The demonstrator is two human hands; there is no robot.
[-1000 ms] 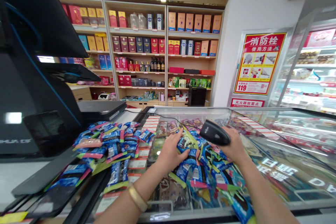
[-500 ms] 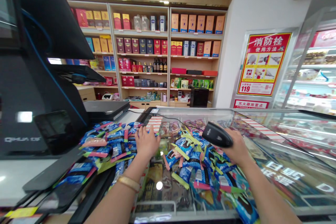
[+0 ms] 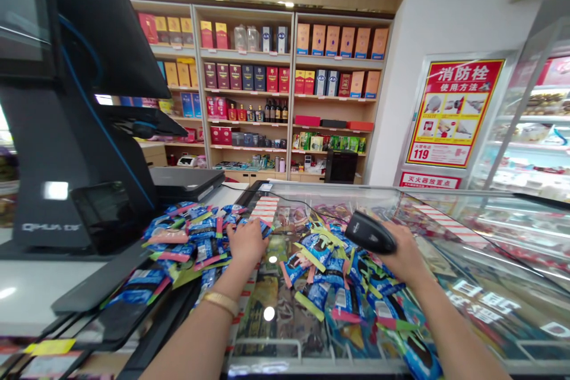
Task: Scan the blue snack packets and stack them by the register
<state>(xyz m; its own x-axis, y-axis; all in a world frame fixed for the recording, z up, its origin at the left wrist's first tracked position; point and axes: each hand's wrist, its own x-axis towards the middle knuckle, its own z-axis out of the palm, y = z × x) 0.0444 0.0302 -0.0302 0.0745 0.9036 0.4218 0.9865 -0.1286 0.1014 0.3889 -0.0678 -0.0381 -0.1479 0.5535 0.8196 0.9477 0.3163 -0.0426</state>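
My right hand (image 3: 403, 252) is wrapped round a black barcode scanner (image 3: 370, 233), whose head points left over a loose pile of blue snack packets (image 3: 329, 270) with pink and green ends. These packets lie on the glass top of a display case (image 3: 280, 314). My left hand (image 3: 246, 243) is at the right edge of a second heap of the same packets (image 3: 200, 231). Its fingers bend down onto a blue snack packet (image 3: 267, 227) there, and the fingertips are hidden.
A black checkout terminal (image 3: 98, 130) stands at the left, behind a dark flat device (image 3: 98, 279). One packet (image 3: 145, 285) lies near that device. The scanner's thin cable (image 3: 294, 200) crosses the glass. Shelves of boxed goods (image 3: 249, 77) line the back wall.
My left hand has shifted slightly left against the heap, and its spread fingers have curled down. The right hand still holds the scanner over the pile. The view has turned a little left.
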